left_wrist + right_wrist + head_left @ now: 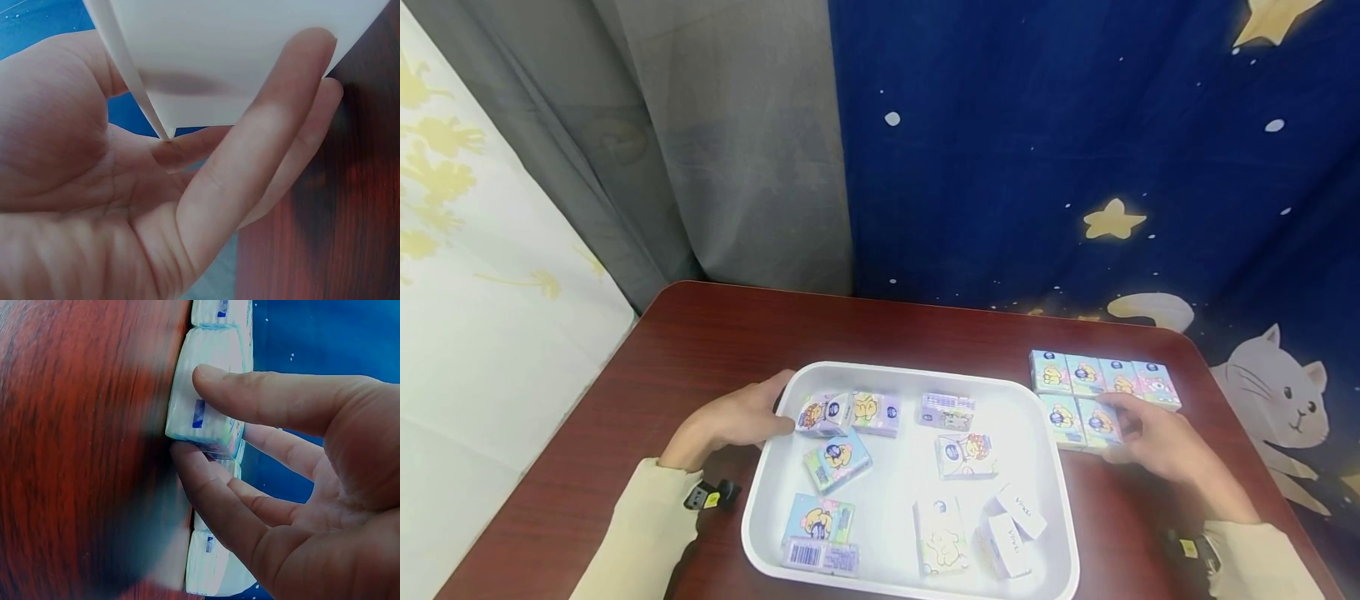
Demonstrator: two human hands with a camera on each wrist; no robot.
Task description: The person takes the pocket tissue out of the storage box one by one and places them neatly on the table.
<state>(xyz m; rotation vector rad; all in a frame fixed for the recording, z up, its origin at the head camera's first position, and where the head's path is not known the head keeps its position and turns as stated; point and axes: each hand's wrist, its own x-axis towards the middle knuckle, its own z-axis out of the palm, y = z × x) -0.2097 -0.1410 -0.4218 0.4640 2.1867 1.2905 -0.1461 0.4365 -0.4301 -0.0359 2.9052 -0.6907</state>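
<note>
My left hand (751, 414) grips the left rim of a white plastic tray (904, 583); in the left wrist view its fingers (250, 156) lie along the outer wall (194, 56). Several small tissue packs with cartoon prints are scattered in the tray, among them a blue-green one (838, 461) and a purple one (876, 414). Right of the tray, my right hand (1161, 437) pinches a blue-green tissue pack (1099, 422) at the right end of a front row. The right wrist view shows the thumb on the side of this tissue pack (203, 394) and fingers round its corner.
Behind the held pack, a back row of several tissue packs (1086, 373) lies side by side, near the far right of the dark red table (760, 325). A blue curtain (1000, 167) and a grey curtain (760, 150) hang beyond the table's back edge.
</note>
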